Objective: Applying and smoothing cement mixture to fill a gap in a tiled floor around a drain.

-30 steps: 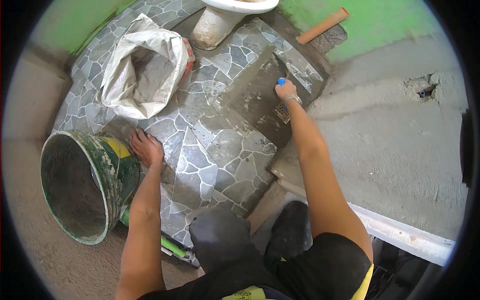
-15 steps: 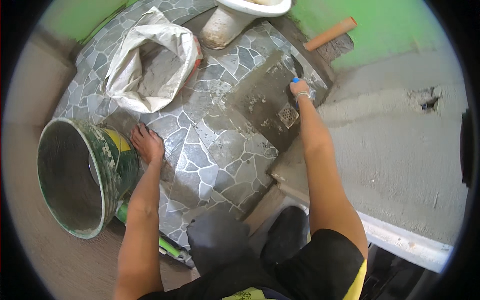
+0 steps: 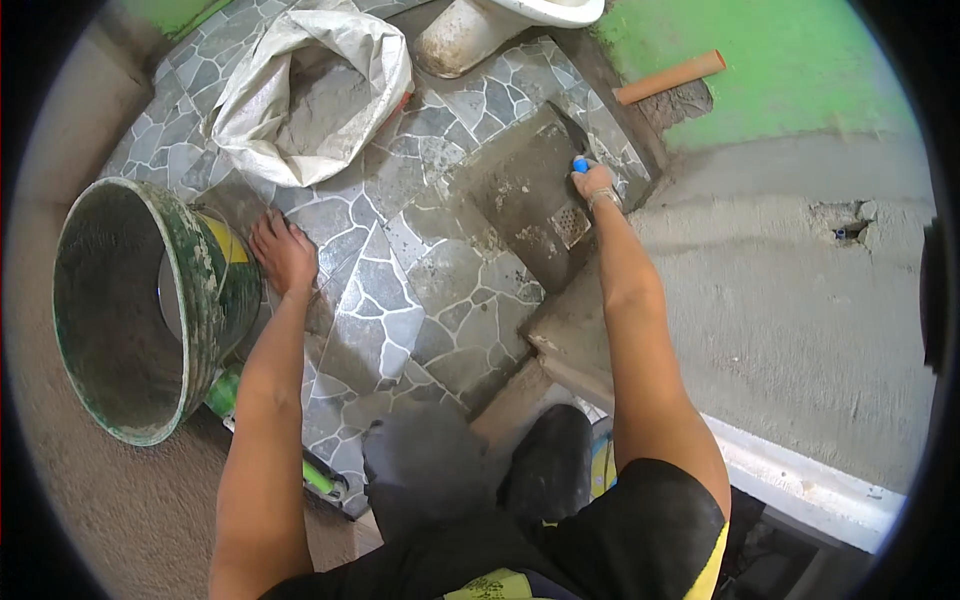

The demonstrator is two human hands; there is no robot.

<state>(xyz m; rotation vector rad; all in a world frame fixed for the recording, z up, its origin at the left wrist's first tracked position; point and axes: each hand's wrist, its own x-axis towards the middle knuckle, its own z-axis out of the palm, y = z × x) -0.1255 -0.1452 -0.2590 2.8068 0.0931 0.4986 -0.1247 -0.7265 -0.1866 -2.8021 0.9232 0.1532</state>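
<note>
My right hand [image 3: 597, 183] is closed round the blue handle of a trowel [image 3: 571, 128]. Its dark blade points away and slightly left, along the far right edge of a bare patch of grey mortar [image 3: 500, 185] in the tiled floor. Close to my right wrist, a square floor drain grate [image 3: 571, 227] sits in that patch. My left hand [image 3: 287, 252] rests flat on the stone-patterned tiles [image 3: 372, 268] with fingers apart, holding nothing. Just left of it lies a green bucket [image 3: 190, 300] tipped on its side, its mouth facing left.
An open white sack [image 3: 385, 85] of grey powder stands beyond my left hand. A toilet bowl [image 3: 455, 40] is at the far side. An orange pipe [image 3: 670, 78] juts from the green wall [image 3: 780, 80]. A green tool [image 3: 322, 480] lies by my left forearm.
The trowel has swung so its blade points further left, and more of it shows. My left hand stays on the tiles. The whole view has shifted a little.
</note>
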